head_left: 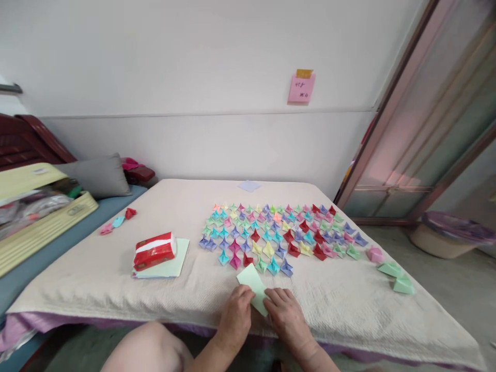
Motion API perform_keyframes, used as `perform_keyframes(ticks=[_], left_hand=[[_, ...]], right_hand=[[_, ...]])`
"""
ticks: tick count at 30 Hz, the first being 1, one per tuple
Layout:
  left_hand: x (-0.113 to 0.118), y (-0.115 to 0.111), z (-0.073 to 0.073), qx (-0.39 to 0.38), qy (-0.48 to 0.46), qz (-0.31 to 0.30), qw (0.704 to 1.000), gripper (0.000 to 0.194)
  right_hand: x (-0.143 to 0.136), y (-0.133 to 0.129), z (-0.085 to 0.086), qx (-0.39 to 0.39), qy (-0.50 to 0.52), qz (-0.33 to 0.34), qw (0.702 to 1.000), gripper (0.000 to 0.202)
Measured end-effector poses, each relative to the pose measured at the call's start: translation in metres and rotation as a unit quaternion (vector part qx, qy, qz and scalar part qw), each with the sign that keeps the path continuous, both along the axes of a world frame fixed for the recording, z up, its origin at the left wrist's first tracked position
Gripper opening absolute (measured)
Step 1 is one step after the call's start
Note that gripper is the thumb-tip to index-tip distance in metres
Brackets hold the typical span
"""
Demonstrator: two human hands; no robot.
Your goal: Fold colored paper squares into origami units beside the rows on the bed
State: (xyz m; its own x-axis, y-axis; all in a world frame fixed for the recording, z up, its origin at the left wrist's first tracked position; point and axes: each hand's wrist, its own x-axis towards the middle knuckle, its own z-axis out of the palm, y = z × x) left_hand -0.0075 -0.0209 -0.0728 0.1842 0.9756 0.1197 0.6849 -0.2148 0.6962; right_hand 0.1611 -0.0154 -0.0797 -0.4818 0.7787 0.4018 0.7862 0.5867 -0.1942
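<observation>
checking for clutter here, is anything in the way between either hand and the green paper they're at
Nothing visible: the left hand and right hand both touch the green paper. The nearest folded shapes lie beyond, toward the wall.

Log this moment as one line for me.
left hand: holding green paper | right hand: touching its right edge | folded papers: rows beyond hands | red pack: on paper stack

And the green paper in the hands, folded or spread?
Looks folded: green paper shows as a narrow strip between left hand and right hand. They hide part; fold count, cannot tell.
</observation>
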Motion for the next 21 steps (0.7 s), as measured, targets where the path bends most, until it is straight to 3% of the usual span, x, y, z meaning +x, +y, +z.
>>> perform_keyframes(ticks=[8, 12, 21], left_hand=[[-0.005, 0.016, -0.013, -0.04, 0.013, 0.027, 0.999, 0.025], [-0.004, 0.015, -0.011, -0.052, 0.02, 0.039, 0.998, 0.025], [-0.002, 0.016, -0.008, -0.069, 0.022, 0.046, 0.996, 0.025]], right_hand=[[0.006, -0.001, 0.005, -0.112, 0.082, -0.007, 0.99, 0.037], [0.01, 0.009, 0.008, -0.157, 0.131, -0.023, 0.979, 0.024], [0.011, 0.015, 0.002, -0.159, 0.173, -0.111, 0.966, 0.025]])
